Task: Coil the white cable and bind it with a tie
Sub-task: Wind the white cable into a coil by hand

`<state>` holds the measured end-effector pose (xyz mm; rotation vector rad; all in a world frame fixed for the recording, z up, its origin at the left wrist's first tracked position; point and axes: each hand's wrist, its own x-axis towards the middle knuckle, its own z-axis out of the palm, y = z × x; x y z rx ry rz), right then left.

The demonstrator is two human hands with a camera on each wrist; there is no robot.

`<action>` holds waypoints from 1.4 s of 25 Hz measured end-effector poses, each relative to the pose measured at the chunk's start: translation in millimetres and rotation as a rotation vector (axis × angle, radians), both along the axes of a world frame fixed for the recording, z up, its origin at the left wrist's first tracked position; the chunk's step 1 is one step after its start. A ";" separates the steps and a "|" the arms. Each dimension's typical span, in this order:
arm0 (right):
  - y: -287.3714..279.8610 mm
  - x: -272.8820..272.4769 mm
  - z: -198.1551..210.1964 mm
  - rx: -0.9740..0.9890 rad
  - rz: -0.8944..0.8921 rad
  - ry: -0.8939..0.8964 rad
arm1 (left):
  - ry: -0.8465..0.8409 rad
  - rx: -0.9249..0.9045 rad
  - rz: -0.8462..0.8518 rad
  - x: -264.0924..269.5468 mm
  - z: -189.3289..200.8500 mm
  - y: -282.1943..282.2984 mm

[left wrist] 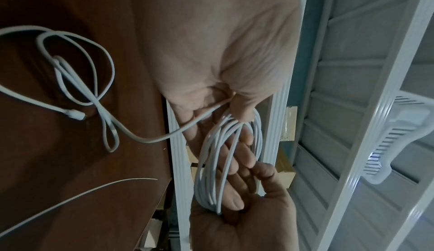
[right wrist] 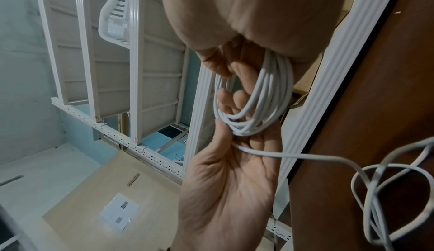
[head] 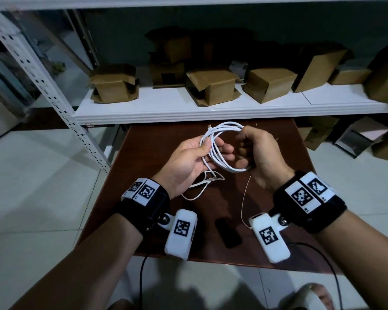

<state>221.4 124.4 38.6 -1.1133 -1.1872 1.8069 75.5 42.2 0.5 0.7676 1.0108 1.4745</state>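
The white cable (head: 220, 151) is partly wound into a coil of several loops, held up over the brown table (head: 143, 175). My left hand (head: 213, 148) pinches the coil's left side between thumb and straight fingers. My right hand (head: 242, 152) curls round the coil's right side. In the left wrist view the coil (left wrist: 211, 154) lies across my left fingers (left wrist: 234, 160). The cable's loose tail (head: 199, 189) trails onto the table, with its connector (left wrist: 75, 114) lying flat. A thin tie (head: 244, 198) lies on the table under my right wrist.
A black phone (head: 227, 233) lies near the table's front edge. Behind the table a white shelf (head: 188, 108) carries several cardboard boxes (head: 213, 86). A perforated metal upright (head: 54, 99) stands at the left, and more boxes sit on the floor at right.
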 end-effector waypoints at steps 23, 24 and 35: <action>-2.8 4.5 1.8 -0.216 0.271 0.056 | 0.091 -0.079 -0.040 0.1 16.9 -6.9; -3.2 5.0 0.2 -0.174 0.311 -0.006 | 0.137 -0.098 -0.037 2.1 16.4 -7.6; -8.4 8.1 -15.5 0.154 0.675 -0.398 | 0.491 -0.317 -0.271 9.5 10.8 -13.0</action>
